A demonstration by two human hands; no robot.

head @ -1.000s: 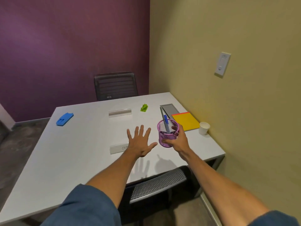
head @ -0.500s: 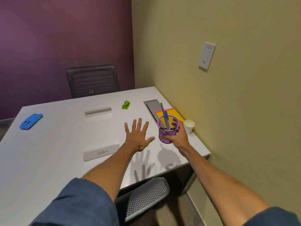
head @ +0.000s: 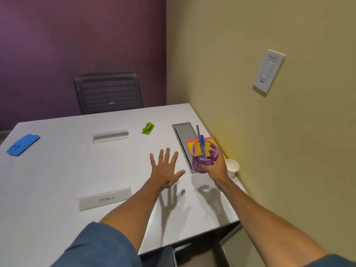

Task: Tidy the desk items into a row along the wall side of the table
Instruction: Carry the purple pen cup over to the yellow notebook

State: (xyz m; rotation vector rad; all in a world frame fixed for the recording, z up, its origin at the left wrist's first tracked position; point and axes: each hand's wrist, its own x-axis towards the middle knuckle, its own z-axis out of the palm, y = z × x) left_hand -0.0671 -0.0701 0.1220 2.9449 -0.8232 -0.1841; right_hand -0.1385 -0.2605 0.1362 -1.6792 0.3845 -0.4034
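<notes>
The pen cup point(head: 204, 162), gripped by the right hand point(head: 216, 169), has been carried wallward, the paper cup point(head: 232, 167) just right of it in frame; the left hand point(head: 165, 174) is held splayed.

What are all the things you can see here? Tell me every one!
pen cup: one, purple, in the right hand
pens: two, blue and grey, in the pen cup
notepad: one, yellow, by the wall
paper cup: one, white, by the wall
clip: one, green, far middle of table
blue item: one, blue, table's far left
name cards: two, white, one near, one farther
table: one, white, against the wall
chair: one, black, beyond the table
light switch: one, white, on the wall
left hand: one, fingers spread, over the table
right hand: one, gripping the pen cup
</notes>
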